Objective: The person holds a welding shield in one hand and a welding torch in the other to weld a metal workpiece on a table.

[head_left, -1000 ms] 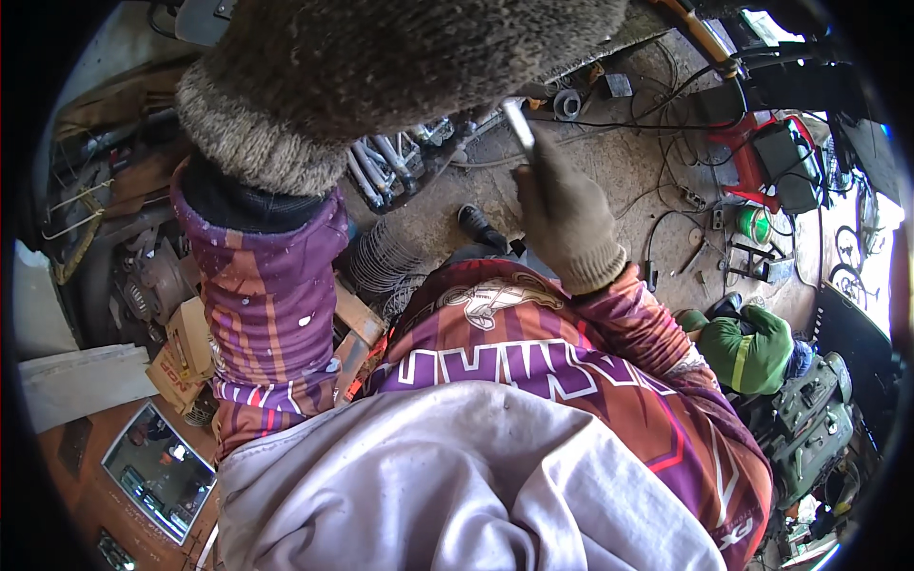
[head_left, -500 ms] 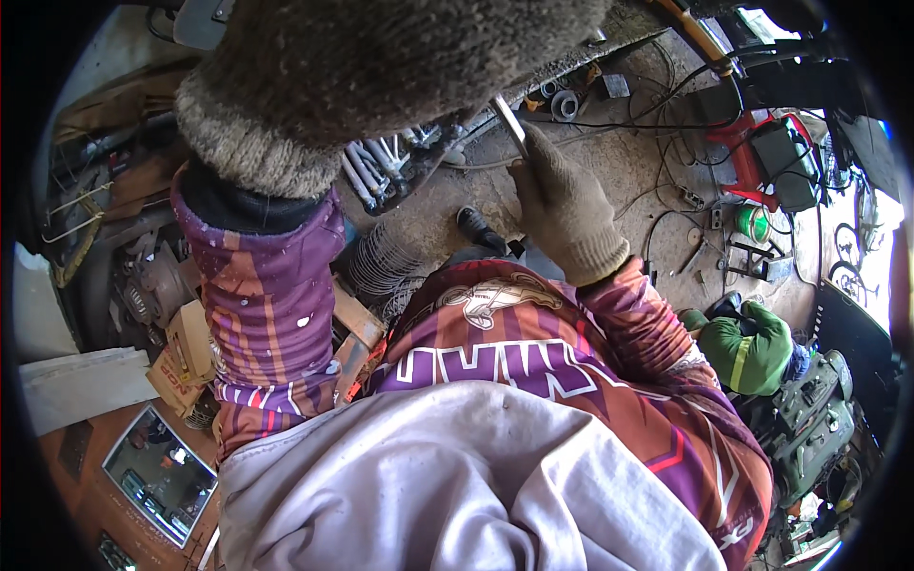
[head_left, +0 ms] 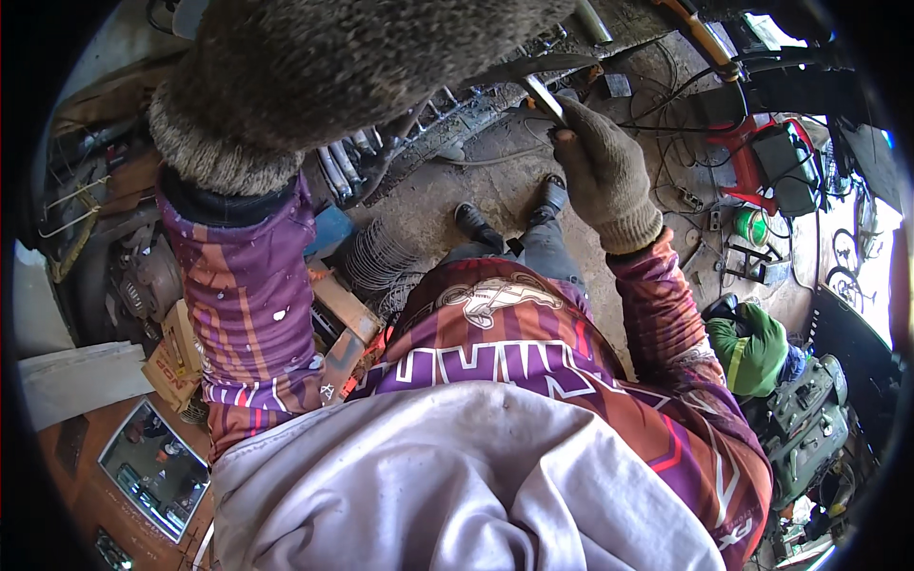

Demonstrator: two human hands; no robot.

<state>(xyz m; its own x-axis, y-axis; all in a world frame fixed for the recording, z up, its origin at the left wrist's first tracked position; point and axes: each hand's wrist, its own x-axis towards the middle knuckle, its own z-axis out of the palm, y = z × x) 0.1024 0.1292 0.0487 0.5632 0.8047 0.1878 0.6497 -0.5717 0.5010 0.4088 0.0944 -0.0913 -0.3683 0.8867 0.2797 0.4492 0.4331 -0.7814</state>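
Cluttered workshop floor surrounds; left hand (head_left: 352, 67) blocks view, right hand (head_left: 600, 167) fingers clamp metal tool (head_left: 545, 98).

Grey knit gloves (head_left: 609, 171), purple-and-orange patterned sleeves (head_left: 249, 314), green bundle (head_left: 752, 347)

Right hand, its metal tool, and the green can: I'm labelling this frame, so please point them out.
right hand (head_left: 602, 171), head view, back of the glove
metal tool (head_left: 546, 98), head view, shiny shaft above the fingers
green can (head_left: 751, 226), head view, its side
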